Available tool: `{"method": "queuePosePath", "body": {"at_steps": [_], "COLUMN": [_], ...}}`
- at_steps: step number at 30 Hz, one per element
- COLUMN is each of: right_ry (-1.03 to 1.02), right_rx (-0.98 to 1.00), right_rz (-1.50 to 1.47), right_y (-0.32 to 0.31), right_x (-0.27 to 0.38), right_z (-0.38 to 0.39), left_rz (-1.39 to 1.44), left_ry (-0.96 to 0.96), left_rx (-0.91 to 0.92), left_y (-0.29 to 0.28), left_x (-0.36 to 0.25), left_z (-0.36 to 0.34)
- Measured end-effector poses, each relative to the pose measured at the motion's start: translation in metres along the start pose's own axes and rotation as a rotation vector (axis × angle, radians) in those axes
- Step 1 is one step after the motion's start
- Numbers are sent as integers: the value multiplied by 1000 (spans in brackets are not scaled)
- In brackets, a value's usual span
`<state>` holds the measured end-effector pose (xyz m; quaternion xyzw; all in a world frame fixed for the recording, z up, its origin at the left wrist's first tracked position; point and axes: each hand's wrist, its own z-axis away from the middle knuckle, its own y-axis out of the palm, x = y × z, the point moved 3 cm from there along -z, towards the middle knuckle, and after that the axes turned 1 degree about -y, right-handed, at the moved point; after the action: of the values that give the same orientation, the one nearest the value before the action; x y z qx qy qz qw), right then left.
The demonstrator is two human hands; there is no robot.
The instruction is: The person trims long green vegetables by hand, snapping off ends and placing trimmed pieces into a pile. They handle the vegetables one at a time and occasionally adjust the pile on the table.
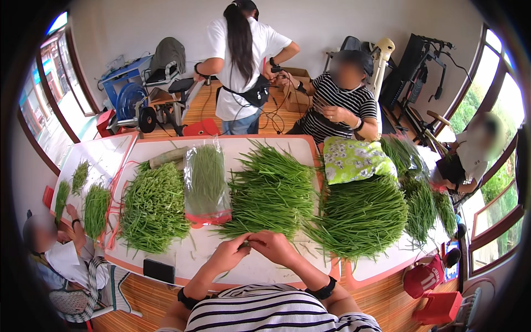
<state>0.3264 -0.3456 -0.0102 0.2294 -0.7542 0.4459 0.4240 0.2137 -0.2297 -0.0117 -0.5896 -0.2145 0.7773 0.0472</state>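
My left hand [228,255] and my right hand [272,247] meet above the near edge of the white table [193,260]. Both are closed, fingertips pressed together, and whatever is between them is too small or hidden to make out. Just beyond them lies a wide pile of long green stalks [271,193], like garlic chives. Left of it, a clear plastic bag [206,180] with a red lower edge holds more stalks. Further left is a pile of stalks with bud-like tips [154,207]. To the right lies another big pile of stalks [362,218], partly under a green floral cloth [357,159].
A dark phone [159,271] lies at the table's near left edge. People stand or sit around: one in a white shirt [243,72] and one in stripes [343,105] across, others left and right. Smaller bunches [97,210] lie far left. A red stool [440,307] stands at lower right.
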Motion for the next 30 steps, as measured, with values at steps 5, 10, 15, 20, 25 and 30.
{"method": "queuePosePath", "body": {"at_steps": [5, 10, 15, 20, 25, 30], "right_ry": [250, 195, 204, 264, 39, 69], "right_rx": [15, 62, 108, 139, 82, 235], "right_rz": [-91, -301, -138, -240, -74, -76], "right_y": [5, 22, 29, 24, 29, 22], "right_x": [-19, -15, -32, -32, -23, -38], "right_z": [1, 2, 0, 2, 1, 0], "left_rz": [375, 546, 598, 569, 465, 468], "left_ry": [-110, -219, -190, -138, -221, -226], "left_rx": [26, 122, 195, 193, 217, 260], "left_y": [1, 9, 14, 14, 20, 21], "left_x": [52, 56, 68, 59, 70, 74], "left_z": [5, 12, 12, 14, 6, 4]}}
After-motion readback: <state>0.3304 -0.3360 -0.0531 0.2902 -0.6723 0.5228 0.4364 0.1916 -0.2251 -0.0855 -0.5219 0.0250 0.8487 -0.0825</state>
